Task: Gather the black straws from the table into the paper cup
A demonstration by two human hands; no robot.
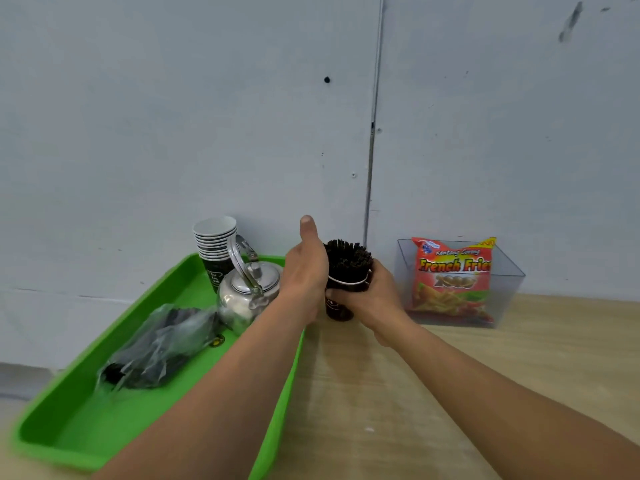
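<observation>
While upright near the bench's (450,393) back edge: paper cup (341,303) packed with black straws (346,263). Right hand (372,299) wrapped around cup, fingers curled tight. Left hand (306,271) edge-on beside straws, fingers pressed together, thumb raised.

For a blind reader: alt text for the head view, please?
Right hand grips a dark paper cup packed with black straws on a wooden table; the open left hand is beside it, by a green plastic tray.

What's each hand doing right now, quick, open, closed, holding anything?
Left hand: open, flat beside the black straws, holding nothing.
Right hand: closed around the paper cup that holds the straws.
</observation>
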